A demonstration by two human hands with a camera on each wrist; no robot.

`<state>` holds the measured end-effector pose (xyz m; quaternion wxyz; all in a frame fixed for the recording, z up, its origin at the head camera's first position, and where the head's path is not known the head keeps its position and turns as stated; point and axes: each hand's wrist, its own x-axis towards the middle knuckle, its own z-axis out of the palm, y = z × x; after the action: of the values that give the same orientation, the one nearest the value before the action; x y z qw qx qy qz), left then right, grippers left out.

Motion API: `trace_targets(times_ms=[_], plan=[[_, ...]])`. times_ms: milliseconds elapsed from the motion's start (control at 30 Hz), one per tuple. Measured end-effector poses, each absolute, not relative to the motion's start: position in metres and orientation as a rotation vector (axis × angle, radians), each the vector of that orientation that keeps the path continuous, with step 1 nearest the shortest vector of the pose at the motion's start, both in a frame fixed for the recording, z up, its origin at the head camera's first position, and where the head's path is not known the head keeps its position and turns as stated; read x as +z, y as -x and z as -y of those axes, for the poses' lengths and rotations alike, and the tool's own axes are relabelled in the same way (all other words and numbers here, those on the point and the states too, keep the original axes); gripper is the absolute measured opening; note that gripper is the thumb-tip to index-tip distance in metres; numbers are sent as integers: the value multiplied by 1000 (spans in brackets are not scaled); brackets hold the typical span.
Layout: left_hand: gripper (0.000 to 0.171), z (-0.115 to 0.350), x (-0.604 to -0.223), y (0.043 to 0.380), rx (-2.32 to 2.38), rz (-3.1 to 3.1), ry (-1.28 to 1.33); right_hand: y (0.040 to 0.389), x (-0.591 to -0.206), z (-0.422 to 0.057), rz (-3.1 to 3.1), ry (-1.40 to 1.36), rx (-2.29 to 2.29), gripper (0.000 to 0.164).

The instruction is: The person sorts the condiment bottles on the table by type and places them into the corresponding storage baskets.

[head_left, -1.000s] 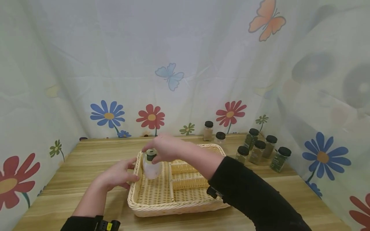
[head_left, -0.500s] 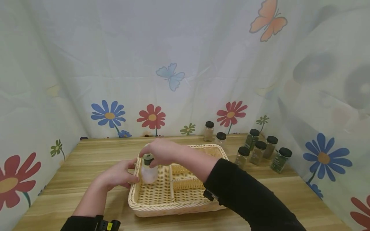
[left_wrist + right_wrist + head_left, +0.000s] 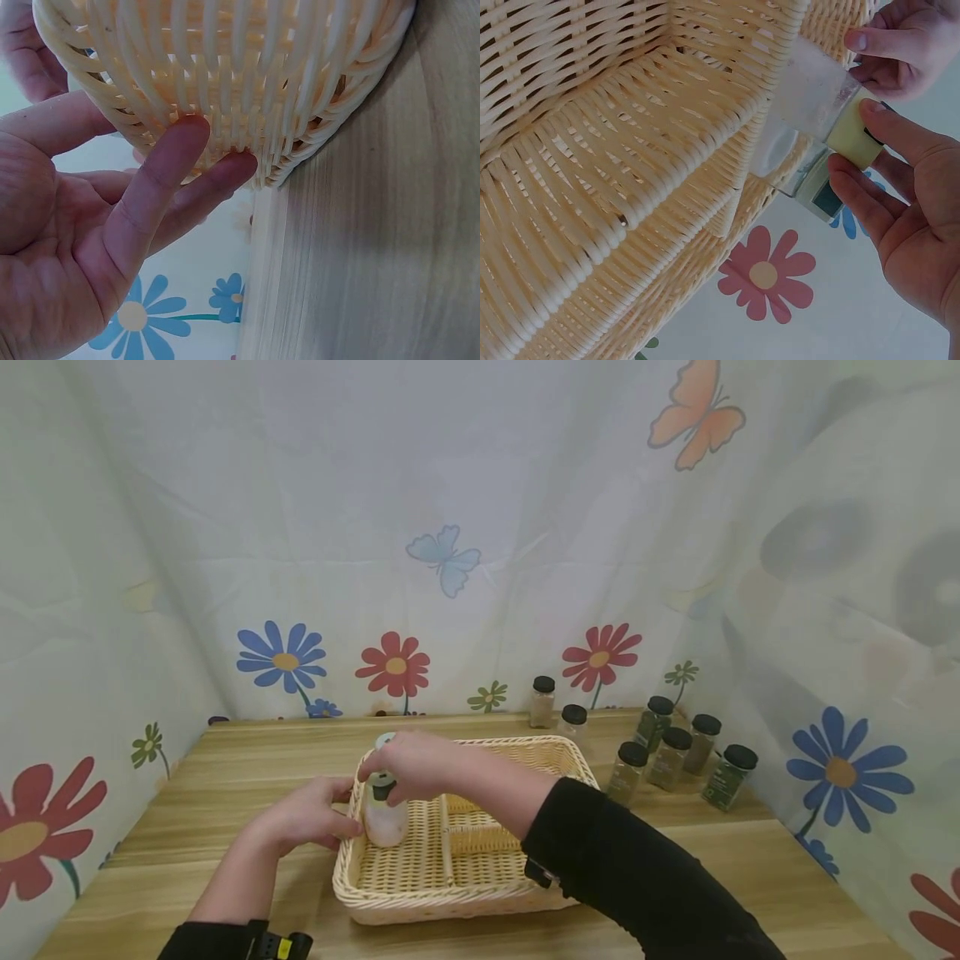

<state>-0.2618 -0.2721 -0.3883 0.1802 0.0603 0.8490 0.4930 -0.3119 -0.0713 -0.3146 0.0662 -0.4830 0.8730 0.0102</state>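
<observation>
My right hand [image 3: 416, 766] pinches the yellow-green lid of a clear seasoning jar [image 3: 386, 824] with whitish contents. The jar stands nearly upright in the long left compartment of a wicker basket [image 3: 465, 897], close to its left wall. In the right wrist view, thumb and fingertips sit on either side of the lid [image 3: 850, 142]. Beside it is a second jar [image 3: 817, 184] with a pale green and dark lid, partly hidden by the hand in the head view. My left hand [image 3: 311, 814] holds the basket's left rim, its fingers [image 3: 169, 161] against the outer woven wall.
Several black-capped spice jars [image 3: 667, 758] stand on the wooden table [image 3: 270, 752] to the right of the basket. Two more, including a tall one [image 3: 542, 703], are behind it. Dividers [image 3: 447, 843] split the basket's right side. A flowered curtain [image 3: 480, 635] encloses the table.
My right hand has brought the seasoning jar toward me and slightly left, lower into the basket's left compartment. The second jar's lid now shows behind the hand. My left hand stays on the rim.
</observation>
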Motion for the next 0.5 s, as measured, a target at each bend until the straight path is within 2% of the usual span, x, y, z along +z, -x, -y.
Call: trace_targets(times_ms=[500], plan=[[82,274,-392,262,1420,-2362,-180,311,-320,74,-2658,1439,54,53]])
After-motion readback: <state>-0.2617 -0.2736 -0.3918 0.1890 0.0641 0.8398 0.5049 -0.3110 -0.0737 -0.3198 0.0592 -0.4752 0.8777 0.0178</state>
